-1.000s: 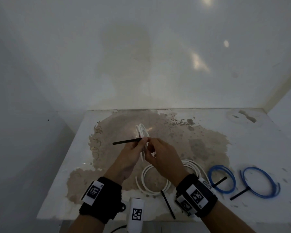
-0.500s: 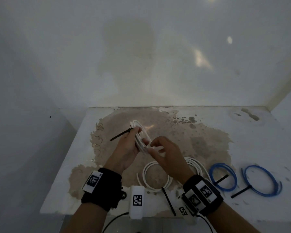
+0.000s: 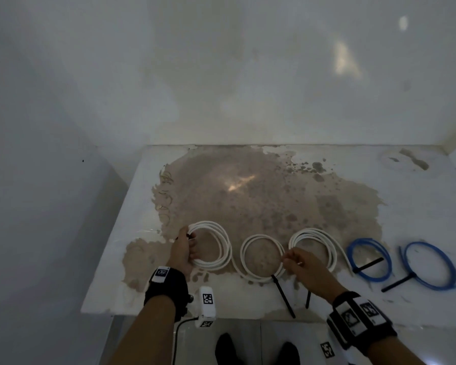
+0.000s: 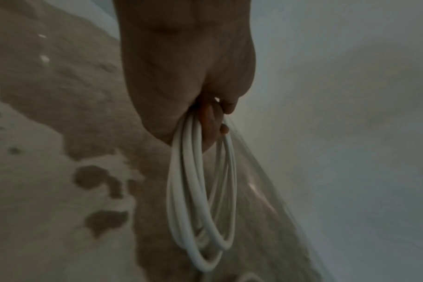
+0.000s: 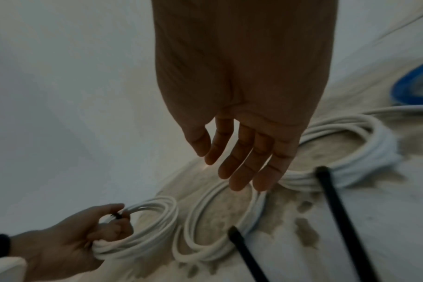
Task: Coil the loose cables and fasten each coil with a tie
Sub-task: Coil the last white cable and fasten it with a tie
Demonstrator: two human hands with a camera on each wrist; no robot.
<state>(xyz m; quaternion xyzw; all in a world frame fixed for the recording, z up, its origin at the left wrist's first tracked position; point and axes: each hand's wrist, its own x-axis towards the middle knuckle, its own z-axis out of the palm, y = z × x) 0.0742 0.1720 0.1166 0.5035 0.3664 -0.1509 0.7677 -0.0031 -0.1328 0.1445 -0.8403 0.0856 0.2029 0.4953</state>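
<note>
Left hand: the left hand (image 3: 182,252) grasps the left white coil (image 3: 216,246) at its left edge, fingers curled through the loops; a small black tie (image 5: 117,216) shows at the grip.
Left white coil: it lies at the near left of the table (image 3: 419,206), on the brown stain (image 3: 261,196), just left of the middle white coil (image 3: 262,255).
Right hand: the right hand (image 3: 304,267) is released, fingers straight and slightly spread, holding nothing; it hovers low between the middle white coil and the right white coil (image 3: 315,246). Whether the fingertips touch a cable cannot be told.
Middle and right white coils: each lies flat with a black tie strap (image 3: 283,296) pointing toward the near edge.
Blue coils: two blue coils (image 3: 369,259) (image 3: 432,264) lie further right, side by side, each with a black tie tail sticking out.
</note>
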